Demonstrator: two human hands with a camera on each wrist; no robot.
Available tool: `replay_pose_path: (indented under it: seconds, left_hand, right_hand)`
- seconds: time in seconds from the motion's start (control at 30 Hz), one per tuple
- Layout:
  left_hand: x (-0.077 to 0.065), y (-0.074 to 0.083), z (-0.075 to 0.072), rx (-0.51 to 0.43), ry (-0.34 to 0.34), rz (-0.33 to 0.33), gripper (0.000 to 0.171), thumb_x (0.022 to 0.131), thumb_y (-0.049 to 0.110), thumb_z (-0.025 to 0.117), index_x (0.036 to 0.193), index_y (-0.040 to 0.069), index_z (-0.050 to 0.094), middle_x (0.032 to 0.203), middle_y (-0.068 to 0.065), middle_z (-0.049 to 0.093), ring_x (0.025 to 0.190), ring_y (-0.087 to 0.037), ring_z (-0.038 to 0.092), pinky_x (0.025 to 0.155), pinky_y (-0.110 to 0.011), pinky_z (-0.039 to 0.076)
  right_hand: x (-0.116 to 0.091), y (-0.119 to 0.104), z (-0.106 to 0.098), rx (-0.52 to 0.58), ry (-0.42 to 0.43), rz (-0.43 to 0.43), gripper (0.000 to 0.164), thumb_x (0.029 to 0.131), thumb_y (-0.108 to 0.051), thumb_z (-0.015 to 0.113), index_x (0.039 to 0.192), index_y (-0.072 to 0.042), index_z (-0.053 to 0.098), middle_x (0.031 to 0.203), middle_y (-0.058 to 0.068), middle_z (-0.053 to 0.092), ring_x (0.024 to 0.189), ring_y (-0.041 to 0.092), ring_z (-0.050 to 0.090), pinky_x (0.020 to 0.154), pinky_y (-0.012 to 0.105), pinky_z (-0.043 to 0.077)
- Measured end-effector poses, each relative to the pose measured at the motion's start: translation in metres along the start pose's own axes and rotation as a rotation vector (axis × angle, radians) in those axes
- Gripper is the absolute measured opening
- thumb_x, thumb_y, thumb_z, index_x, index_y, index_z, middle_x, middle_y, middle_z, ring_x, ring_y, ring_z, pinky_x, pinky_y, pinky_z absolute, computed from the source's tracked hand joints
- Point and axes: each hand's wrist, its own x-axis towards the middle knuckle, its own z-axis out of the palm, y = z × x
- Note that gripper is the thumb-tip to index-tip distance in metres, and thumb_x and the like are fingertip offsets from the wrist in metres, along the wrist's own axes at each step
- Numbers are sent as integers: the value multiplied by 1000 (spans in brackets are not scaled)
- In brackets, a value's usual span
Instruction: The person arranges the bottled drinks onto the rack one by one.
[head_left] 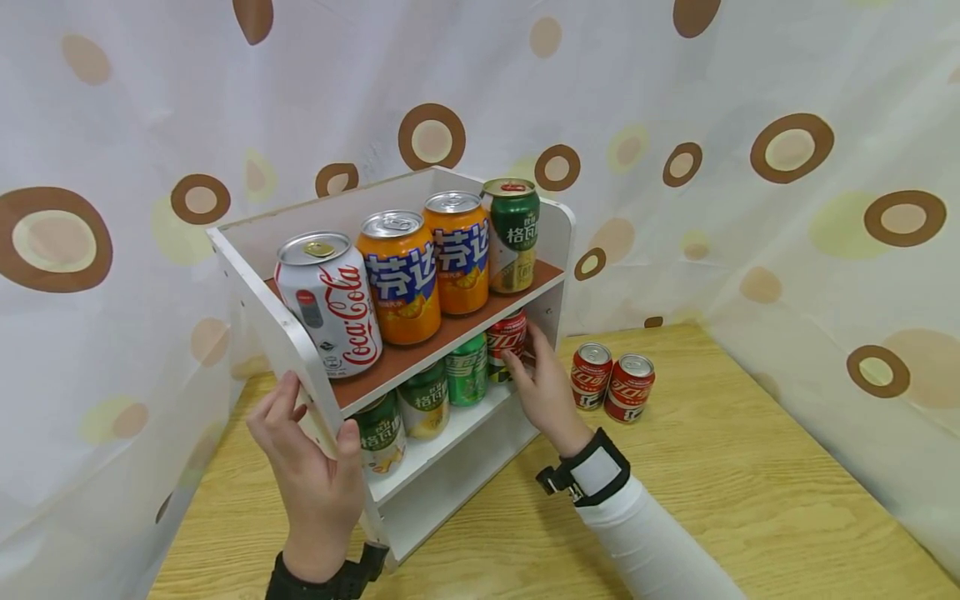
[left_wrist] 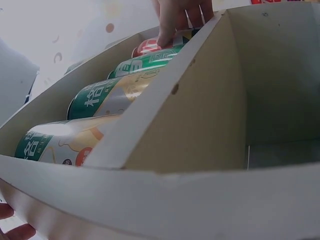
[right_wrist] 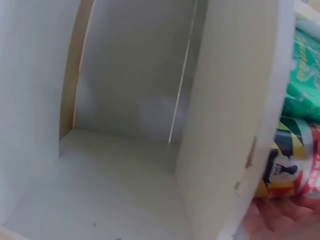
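Observation:
A small white shelf unit (head_left: pixel 420 454) with a brown top board stands on the table. My left hand (head_left: pixel 315 467) holds its left side panel, fingers on the outside and thumb at the front edge. My right hand (head_left: pixel 551 392) grips a red cola can (head_left: pixel 507 337) at the right end of the middle shelf; the right wrist view shows fingers (right_wrist: pixel 285 217) against this can. Beside it stand a green can (head_left: pixel 467 372) and two green-and-white cans (head_left: pixel 425 402). On top are a white Coca-Cola can (head_left: pixel 330 304), two orange cans (head_left: pixel 400 279) and a green-and-gold can (head_left: pixel 513 237).
Two red cola cans (head_left: pixel 591 375) stand close together on the wooden table (head_left: pixel 720 458), right of the shelf unit. Behind the table hangs a white sheet (head_left: pixel 487 83) with brown circles. The bottom compartment (right_wrist: pixel 115 185) shows bare white boards.

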Motion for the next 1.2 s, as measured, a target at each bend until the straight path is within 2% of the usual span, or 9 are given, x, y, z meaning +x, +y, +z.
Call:
replay_pose_path:
  seconds: [0.2, 0.53, 0.6, 0.67, 0.77, 0.83, 0.97, 1.07, 1.2]
  left_hand:
    - [0, 0, 0, -4, 2, -3, 76, 102, 59, 44, 142, -5, 38, 128, -31, 39, 118, -37, 40, 94, -33, 33]
    - [0, 1, 0, 2, -6, -11, 77, 102, 61, 43, 143, -5, 37, 127, -31, 39, 119, -37, 39, 95, -32, 32]
    - [0, 1, 0, 3, -8, -14, 78, 102, 61, 43, 143, -5, 37, 127, -31, 38, 119, -36, 39, 95, -32, 32]
    - [0, 1, 0, 3, -8, -17, 78, 102, 61, 44, 143, -5, 37, 128, -31, 38, 120, -36, 39, 95, -32, 32]
    - [0, 1, 0, 1, -3, -15, 78, 102, 61, 44, 142, -5, 37, 127, -32, 38, 119, -36, 40, 95, -31, 32]
    - [0, 1, 1, 3, 0, -13, 78, 101, 62, 43, 142, -5, 37, 127, -31, 39, 119, -36, 40, 95, -31, 32]
    - [0, 1, 1, 1, 9, -13, 78, 101, 62, 44, 142, -5, 38, 127, -30, 39, 119, -35, 39, 95, -30, 32]
    - [0, 1, 1, -1, 10, -16, 78, 101, 61, 44, 142, -5, 38, 127, -30, 39, 120, -34, 39, 96, -30, 32]
    - [0, 2, 1, -7, 9, -12, 77, 101, 61, 44, 142, -5, 38, 125, -31, 39, 119, -32, 39, 95, -31, 31]
  right_hand:
    - [-6, -2, -14, 29, -62, 29, 66, 105, -26, 59, 160, -5, 30, 156, 21, 46, 142, 38, 49, 113, 51, 44]
    - [-19, 5, -51, -65, -7, -23, 53, 104, -22, 62, 151, -4, 47, 145, 20, 56, 129, 39, 59, 102, 57, 51]
    - [-21, 11, -59, -95, 23, -18, 48, 104, -22, 62, 147, -4, 52, 141, 18, 59, 123, 36, 62, 96, 51, 55]
    - [-23, 17, -68, -122, 68, -3, 43, 103, -21, 62, 142, -4, 56, 135, 17, 62, 117, 33, 65, 91, 37, 56]
    - [-26, 27, -80, -164, 142, 23, 37, 103, -21, 64, 135, -3, 60, 125, 17, 65, 107, 30, 65, 82, 19, 50]
    - [-28, 34, -88, -191, 181, 46, 36, 102, -20, 65, 132, -1, 60, 121, 18, 64, 104, 29, 64, 79, 13, 45]
    - [-28, 49, -101, -257, 223, 80, 41, 100, -19, 67, 133, 2, 57, 121, 21, 60, 105, 34, 61, 82, 19, 45]
    - [-28, 61, -108, -308, 248, 93, 47, 97, -17, 71, 135, 5, 54, 123, 25, 55, 109, 39, 56, 86, 33, 44]
    - [-29, 77, -113, -354, 289, 131, 60, 92, -15, 77, 140, 6, 49, 132, 32, 45, 120, 46, 43, 93, 51, 36]
